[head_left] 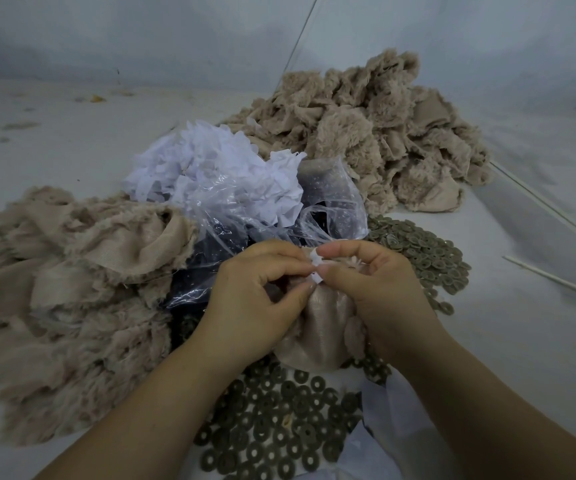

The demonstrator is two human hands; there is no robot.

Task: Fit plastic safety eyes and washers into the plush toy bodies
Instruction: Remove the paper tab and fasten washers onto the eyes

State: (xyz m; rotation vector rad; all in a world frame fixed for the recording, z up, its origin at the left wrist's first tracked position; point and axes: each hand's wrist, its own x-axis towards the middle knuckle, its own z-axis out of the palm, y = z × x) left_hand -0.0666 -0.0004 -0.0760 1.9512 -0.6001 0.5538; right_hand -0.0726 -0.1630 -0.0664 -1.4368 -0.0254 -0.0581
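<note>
Both my hands meet at centre over one plush toy body, inside-out, smooth beige backing facing up, held just above the table. My left hand has fingers curled, thumb and forefinger pinching a small white washer against the top of the fabric. My right hand is curled too, thumb and forefinger tips pinching the same white piece from the other side, remaining fingers bunching the fabric beneath. The eye itself is not visible; cannot tell if a post is through.

Open room: bare grey table to my right, with thin white sticks lying across it. Bare surface also far left and back. Left side is crowded by a pile of beige plush pieces; a second beige pile sits back right, well apart from my hands.

Containers: a clear plastic bag, crumpled and open just behind my hands, holds small dark pieces, too dim to identify. White scraps heap behind the bag. Loose olive-grey ring washers are spread under my wrists, and more lie just right of my right hand.
</note>
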